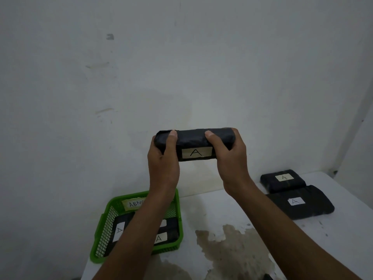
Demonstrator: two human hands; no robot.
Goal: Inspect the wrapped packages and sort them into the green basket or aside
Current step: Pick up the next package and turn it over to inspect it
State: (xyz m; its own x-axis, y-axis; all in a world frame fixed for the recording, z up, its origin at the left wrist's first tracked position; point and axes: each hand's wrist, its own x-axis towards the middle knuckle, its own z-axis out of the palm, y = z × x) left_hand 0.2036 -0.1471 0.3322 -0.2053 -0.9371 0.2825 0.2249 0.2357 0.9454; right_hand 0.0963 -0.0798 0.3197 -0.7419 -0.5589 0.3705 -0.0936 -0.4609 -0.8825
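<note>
1. The left hand (162, 158) grips the left end of a black package (194, 143), thumb on top and fingers curled round behind.
2. The right hand (230, 158) grips the package's right end the same way, thumb on top.
3. The package is held up in the air between both hands, lying level, in front of the wall (181, 57); its white label (196, 152) marked "A" faces the camera.
4. Below the left forearm, a green basket (105, 219) sits on the worktop (212, 209), holding black packages with "A" labels; a paper tag on its far wall reads "ABN", the rest hidden by the arm.
5. Below and to the right of the right hand, two more black packages (282, 179) (300, 202) with "A" labels lie on the worktop, touching each other.
6. A brownish stain (232, 249) marks the worktop between the forearms.
</note>
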